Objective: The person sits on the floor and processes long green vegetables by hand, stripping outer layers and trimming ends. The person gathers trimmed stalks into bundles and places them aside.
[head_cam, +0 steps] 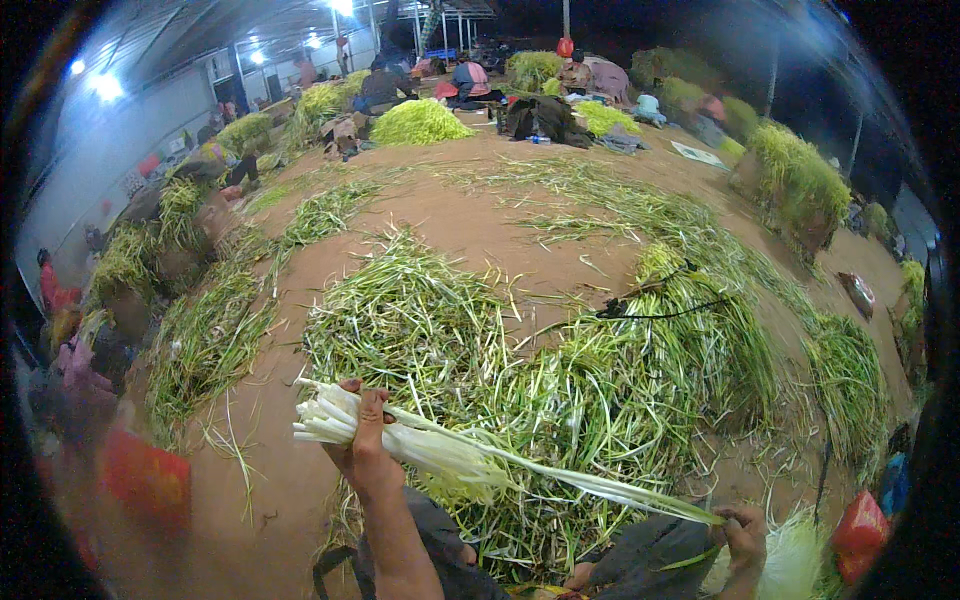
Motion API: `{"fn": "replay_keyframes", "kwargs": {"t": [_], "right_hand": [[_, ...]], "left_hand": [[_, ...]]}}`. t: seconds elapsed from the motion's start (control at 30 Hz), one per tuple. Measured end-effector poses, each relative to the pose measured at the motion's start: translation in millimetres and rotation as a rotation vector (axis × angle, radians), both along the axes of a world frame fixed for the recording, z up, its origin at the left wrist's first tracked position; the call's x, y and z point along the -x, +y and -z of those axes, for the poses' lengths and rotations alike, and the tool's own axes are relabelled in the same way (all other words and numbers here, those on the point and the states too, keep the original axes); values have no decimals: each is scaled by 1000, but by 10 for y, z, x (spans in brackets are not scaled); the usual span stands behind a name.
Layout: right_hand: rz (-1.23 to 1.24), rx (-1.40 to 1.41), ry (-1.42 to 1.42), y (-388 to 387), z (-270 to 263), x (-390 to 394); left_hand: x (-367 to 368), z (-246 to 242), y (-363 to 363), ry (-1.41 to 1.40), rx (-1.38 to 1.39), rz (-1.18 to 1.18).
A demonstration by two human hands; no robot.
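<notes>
My left hand (367,439) grips a thick bundle of pale stalks (442,454), which look like blanched chives, with their white cut ends pointing left. From that bundle a long pale green leaf strand (600,487) stretches to the lower right, its tip pinched in my right hand (739,529). Beneath both hands lies a wide heap of green and white leaves (570,420) on the ground. Beside my right hand, at the lower right, is a pile of pale stalks (791,559), partly hidden by the hand.
A dark thin branch (660,300) lies across the leaf heap. Red bags (859,525) stand at the right. More leaf piles (210,345) spread to the left and right. Other people (469,79) sit farther back around bright yellow-green heaps (420,122). My knees in dark trousers (652,559) are below.
</notes>
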State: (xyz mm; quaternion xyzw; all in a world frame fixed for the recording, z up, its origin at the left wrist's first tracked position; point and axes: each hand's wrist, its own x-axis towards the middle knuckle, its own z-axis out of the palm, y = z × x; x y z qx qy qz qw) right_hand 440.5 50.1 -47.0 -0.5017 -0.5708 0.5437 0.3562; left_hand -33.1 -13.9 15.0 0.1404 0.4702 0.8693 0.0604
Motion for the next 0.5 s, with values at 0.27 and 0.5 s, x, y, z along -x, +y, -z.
{"fn": "replay_keyframes", "kwargs": {"t": [0.27,0.5], "right_hand": [[670,-191,323,148,239,-462],[700,-386,465,638,498,-830]], "left_hand": [[87,19,-49,-53,-14,-67],[-220,-44,133,-71,1,43]]}}
